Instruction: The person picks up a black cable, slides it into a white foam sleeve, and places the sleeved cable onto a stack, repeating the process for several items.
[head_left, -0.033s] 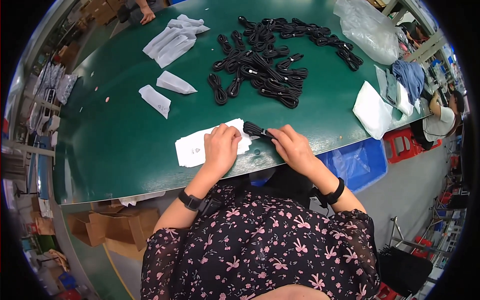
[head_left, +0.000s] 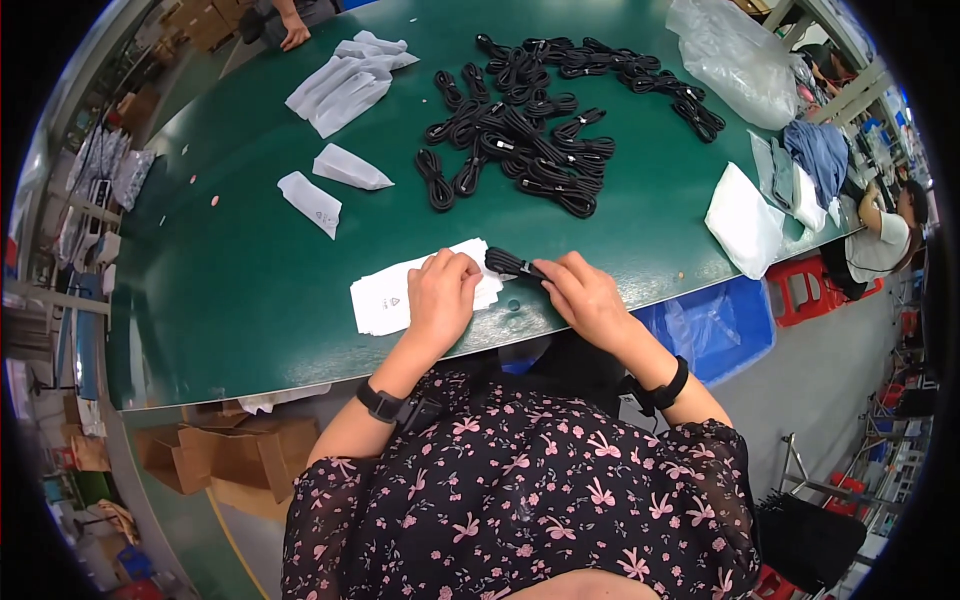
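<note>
A stack of flat white bags (head_left: 378,300) lies near the front edge of the green table. Over its right part rests my left hand (head_left: 440,292), fingers curled, thumb and fingertips pinching the top bag close to its right end. My right hand (head_left: 585,295) grips a coiled black cable (head_left: 512,263) by its right end. The coil's left end touches or overlaps the bags' right edge; whether it is inside a bag I cannot tell. Further back lies a pile of similar black coiled cables (head_left: 520,140).
Two filled white bags (head_left: 352,166) and a group of more (head_left: 350,85) lie at the far left. A clear plastic bag (head_left: 730,60) and a white packet (head_left: 745,220) are on the right. A blue bin (head_left: 735,325) stands below the front edge. Another person's hand (head_left: 295,35) rests at the far edge.
Almost nothing differs. The coiled cable and my right hand have shifted very slightly.
</note>
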